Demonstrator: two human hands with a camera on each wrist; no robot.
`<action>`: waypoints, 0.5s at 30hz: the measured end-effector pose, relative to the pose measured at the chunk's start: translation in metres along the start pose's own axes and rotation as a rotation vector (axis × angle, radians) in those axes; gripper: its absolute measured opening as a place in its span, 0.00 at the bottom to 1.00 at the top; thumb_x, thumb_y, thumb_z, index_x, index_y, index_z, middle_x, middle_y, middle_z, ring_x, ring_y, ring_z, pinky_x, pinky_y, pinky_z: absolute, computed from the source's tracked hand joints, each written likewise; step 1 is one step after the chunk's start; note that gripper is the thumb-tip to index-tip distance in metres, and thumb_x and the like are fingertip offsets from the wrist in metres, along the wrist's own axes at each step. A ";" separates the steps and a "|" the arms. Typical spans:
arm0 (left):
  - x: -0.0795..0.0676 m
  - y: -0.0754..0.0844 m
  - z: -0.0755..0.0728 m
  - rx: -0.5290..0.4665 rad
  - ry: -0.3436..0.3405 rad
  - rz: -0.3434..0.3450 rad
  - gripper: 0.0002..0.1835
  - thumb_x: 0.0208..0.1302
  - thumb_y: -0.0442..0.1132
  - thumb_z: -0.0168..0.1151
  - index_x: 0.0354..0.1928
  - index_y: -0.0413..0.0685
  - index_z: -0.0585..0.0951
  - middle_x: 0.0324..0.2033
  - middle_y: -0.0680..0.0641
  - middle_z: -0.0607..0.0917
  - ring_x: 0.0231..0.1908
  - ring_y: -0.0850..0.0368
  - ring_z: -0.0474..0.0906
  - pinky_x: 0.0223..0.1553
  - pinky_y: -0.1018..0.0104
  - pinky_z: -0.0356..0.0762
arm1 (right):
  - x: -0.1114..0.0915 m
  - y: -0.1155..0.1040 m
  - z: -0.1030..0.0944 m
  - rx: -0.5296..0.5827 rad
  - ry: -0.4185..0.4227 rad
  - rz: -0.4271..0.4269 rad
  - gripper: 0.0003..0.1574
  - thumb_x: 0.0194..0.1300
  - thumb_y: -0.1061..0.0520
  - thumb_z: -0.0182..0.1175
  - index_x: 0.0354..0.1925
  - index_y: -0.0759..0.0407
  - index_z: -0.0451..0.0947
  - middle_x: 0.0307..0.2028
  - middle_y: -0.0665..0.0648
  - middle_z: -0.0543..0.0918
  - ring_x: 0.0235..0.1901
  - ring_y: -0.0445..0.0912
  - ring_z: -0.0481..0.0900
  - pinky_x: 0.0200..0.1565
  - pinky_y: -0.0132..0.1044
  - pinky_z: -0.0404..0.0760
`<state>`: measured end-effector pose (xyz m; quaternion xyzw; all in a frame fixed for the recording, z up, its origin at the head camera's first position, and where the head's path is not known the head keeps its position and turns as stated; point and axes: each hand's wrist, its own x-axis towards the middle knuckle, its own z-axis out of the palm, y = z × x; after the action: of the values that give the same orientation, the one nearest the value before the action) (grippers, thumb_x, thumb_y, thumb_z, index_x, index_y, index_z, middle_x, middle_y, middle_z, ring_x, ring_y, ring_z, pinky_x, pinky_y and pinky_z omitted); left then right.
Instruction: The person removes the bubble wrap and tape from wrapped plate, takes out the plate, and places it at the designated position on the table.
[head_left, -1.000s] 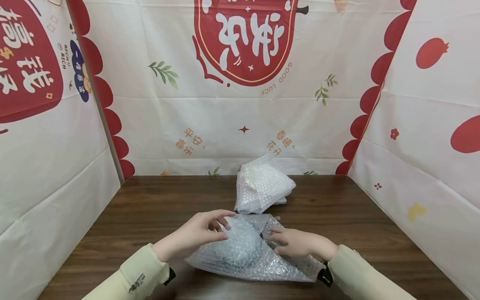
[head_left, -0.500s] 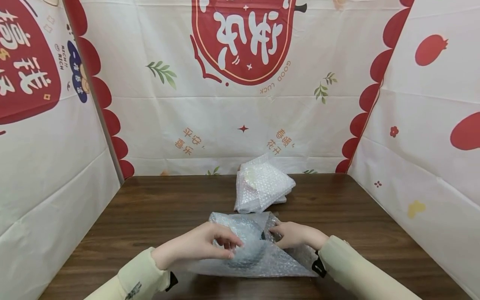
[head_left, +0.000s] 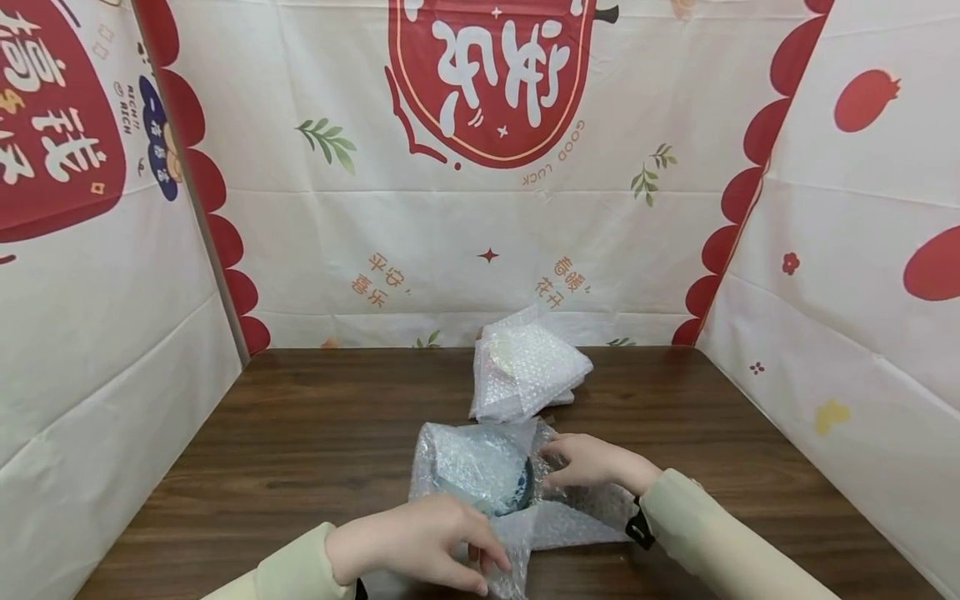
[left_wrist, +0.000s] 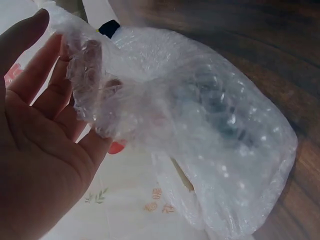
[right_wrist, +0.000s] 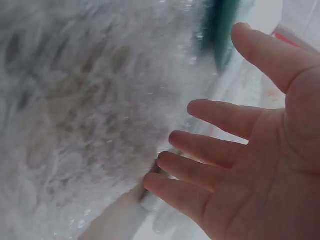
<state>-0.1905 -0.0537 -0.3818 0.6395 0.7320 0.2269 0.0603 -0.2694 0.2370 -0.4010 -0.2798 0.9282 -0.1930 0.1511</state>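
Note:
A round blue-green dish [head_left: 519,493], its kind mostly hidden, lies under bubble wrap [head_left: 480,467] near the table's front. In the right wrist view its smooth teal rim [right_wrist: 225,37] shows beside the wrap. My left hand [head_left: 431,537] is at the front left of the dish and pinches a loose edge of the wrap. In the left wrist view, the clear sheet [left_wrist: 95,95] lies across its fingers, with the thumb on the near side. My right hand [head_left: 600,462] rests against the wrap on the right of the dish, its fingers spread and nearly straight.
Behind the dish stands a pile of bubble-wrapped things [head_left: 528,367], close to the back cloth. Printed cloth walls [head_left: 480,225] enclose the dark wooden table [head_left: 322,433] at the back and both sides.
My left hand has come from the far left of the dish toward the front, bringing the left part of the wrap with it. More of the dish's rim shows. My right hand stays nearly in place.

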 end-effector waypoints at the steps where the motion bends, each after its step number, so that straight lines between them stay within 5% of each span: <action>1: 0.000 0.000 0.002 0.018 -0.009 -0.004 0.12 0.65 0.41 0.65 0.50 0.51 0.84 0.38 0.59 0.84 0.37 0.81 0.72 0.39 0.87 0.69 | -0.001 -0.001 -0.001 -0.007 0.015 -0.017 0.37 0.63 0.47 0.64 0.61 0.71 0.72 0.63 0.74 0.68 0.63 0.66 0.65 0.59 0.60 0.68; 8: -0.001 -0.002 0.012 0.081 -0.035 -0.042 0.11 0.66 0.45 0.63 0.49 0.55 0.85 0.41 0.63 0.83 0.38 0.83 0.71 0.40 0.89 0.66 | -0.007 -0.028 -0.003 -0.035 0.084 -0.102 0.28 0.63 0.44 0.64 0.53 0.63 0.80 0.51 0.58 0.81 0.53 0.56 0.77 0.50 0.51 0.77; 15: -0.002 -0.008 0.021 0.165 -0.066 -0.038 0.10 0.66 0.46 0.61 0.46 0.58 0.85 0.40 0.65 0.82 0.38 0.83 0.70 0.41 0.89 0.66 | -0.018 -0.060 0.012 0.002 0.044 -0.253 0.19 0.65 0.42 0.61 0.44 0.53 0.84 0.41 0.45 0.83 0.42 0.40 0.80 0.42 0.35 0.79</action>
<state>-0.1899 -0.0505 -0.4041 0.6353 0.7579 0.1435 0.0360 -0.2223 0.1976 -0.3819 -0.3904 0.8883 -0.2177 0.1053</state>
